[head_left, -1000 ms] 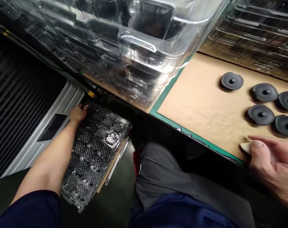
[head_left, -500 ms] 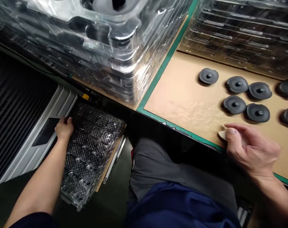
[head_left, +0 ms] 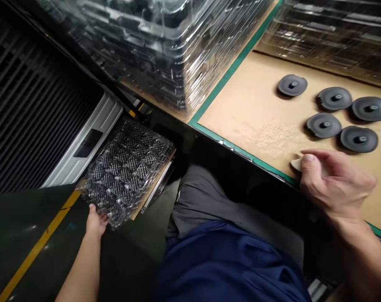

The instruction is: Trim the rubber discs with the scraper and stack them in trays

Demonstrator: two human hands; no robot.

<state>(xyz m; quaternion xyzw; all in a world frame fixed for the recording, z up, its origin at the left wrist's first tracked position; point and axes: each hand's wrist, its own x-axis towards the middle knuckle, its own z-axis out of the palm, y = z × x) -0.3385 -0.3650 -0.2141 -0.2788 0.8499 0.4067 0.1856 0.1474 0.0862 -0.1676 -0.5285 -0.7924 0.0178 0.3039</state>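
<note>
My left hand (head_left: 97,221) is at the near end of a clear plastic tray stack (head_left: 124,172), low at the left. Its fingers are apart, and some tips reach under the tray's edge. On the tan board at the right rests my right hand (head_left: 335,180), its fingers curled round a small pale flat piece (head_left: 296,165) that pokes out past the thumb. Beyond that hand lie several dark grey round parts with short central stems, among them one part (head_left: 293,85) set apart and another (head_left: 324,125) closer in.
Tall stacks of clear trays stand at the upper middle (head_left: 165,63) and upper right (head_left: 329,37). A green-edged table (head_left: 228,77) carries the tan board. A slatted grey unit (head_left: 52,109) stands at the left, and a yellow line (head_left: 39,243) crosses the floor.
My left hand has moved from the tray stack's left side to its near end, and its fingers have opened. The view has shifted. My right hand still holds the pale piece.
</note>
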